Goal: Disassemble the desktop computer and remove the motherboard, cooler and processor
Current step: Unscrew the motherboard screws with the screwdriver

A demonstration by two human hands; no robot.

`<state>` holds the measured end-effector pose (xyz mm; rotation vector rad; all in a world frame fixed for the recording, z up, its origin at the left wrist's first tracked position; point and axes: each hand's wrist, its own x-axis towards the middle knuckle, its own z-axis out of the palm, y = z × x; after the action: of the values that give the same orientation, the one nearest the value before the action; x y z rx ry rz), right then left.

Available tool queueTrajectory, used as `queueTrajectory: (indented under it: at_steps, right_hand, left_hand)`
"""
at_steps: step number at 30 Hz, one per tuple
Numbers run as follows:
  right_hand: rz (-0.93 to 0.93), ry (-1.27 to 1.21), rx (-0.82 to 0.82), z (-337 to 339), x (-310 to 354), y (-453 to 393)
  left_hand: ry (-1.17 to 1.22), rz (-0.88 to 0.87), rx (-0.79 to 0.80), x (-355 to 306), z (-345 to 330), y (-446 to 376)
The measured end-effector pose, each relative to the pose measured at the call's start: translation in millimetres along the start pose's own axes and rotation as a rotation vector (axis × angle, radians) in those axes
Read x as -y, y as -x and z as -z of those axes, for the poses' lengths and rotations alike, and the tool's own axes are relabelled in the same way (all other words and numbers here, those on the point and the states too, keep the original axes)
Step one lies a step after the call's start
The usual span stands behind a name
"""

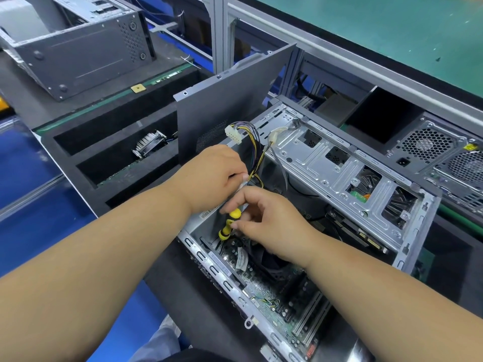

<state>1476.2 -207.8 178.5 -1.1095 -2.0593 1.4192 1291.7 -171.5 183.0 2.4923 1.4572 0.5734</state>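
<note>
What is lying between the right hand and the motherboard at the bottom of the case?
In the head view, the yellow-and-black screwdriver runs from the right hand down toward the motherboard. Its tip is hidden; beside it sits a black fan.

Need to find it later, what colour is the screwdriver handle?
Yellow with black bands, on the screwdriver; head view.

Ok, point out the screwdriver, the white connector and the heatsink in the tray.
screwdriver (230, 224), head view, yellow handle
white connector (233, 134), head view, plug body
heatsink (149, 146), head view, fins
</note>
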Motion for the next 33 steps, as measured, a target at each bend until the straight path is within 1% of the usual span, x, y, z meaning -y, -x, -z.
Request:
queueTrajectory:
  at_steps: [4, 7, 9, 12, 16, 18, 21, 23, 25, 28, 31, 33]
  right_hand:
    - [0.114, 0.017, 0.033, -3.2, 2.5, 0.8]
    - [0.146, 0.059, 0.01, -3.2, 0.8, -0.1]
    - [0.132, 0.061, 0.006, -3.4, 0.0, -0.7]
    - [0.084, -0.029, 0.027, -2.2, 0.9, -0.7]
    - [0.064, 0.073, 0.056, 0.7, -0.8, 0.4]
    - [0.076, 0.053, 0.076, -1.6, 0.3, 1.4]
    - [0.136, 0.032, 0.033, -3.7, 1.9, 0.3]
    - [0.143, 0.036, 0.012, -2.6, 2.5, -1.0]
    - [0.128, 0.044, 0.003, -1.2, 2.2, -1.3]
    - [0.058, -0.036, 0.011, 0.5, 4.0, 0.5]
    - [0.072, 0.02, 0.019, 0.7, 4.3, 0.6]
    - [0.12, 0.08, 0.024, -0.1, 5.5, 1.2]
  left_hand:
    - [-0.007, -0.007, 0.001, 0.9, 0.4, -0.2]
    - [-0.006, -0.008, 0.007, 0.9, 0.1, -0.7]
    - [0.005, -0.004, 0.008, 1.1, -0.6, -0.6]
    - [0.018, 0.002, -0.002, 1.8, -0.7, 0.1]
    - [0.008, -0.011, 0.004, 0.5, -0.7, -0.4]
    - [0.004, -0.009, 0.008, 0.3, -0.8, -0.5]
    - [0.014, -0.004, 0.0, 1.3, 0.2, -0.2]
    - [0.017, 0.0, -0.007, 1.2, 0.8, -0.2]
    - [0.019, -0.003, -0.007, 0.9, 0.3, -0.2]
    - [0.016, -0.007, -0.012, 0.7, -0.5, -0.1]
    - [0.009, -0.012, -0.009, 1.6, -0.9, -0.4]
    - [0.007, -0.015, -0.002, 2.5, -1.2, -1.1]
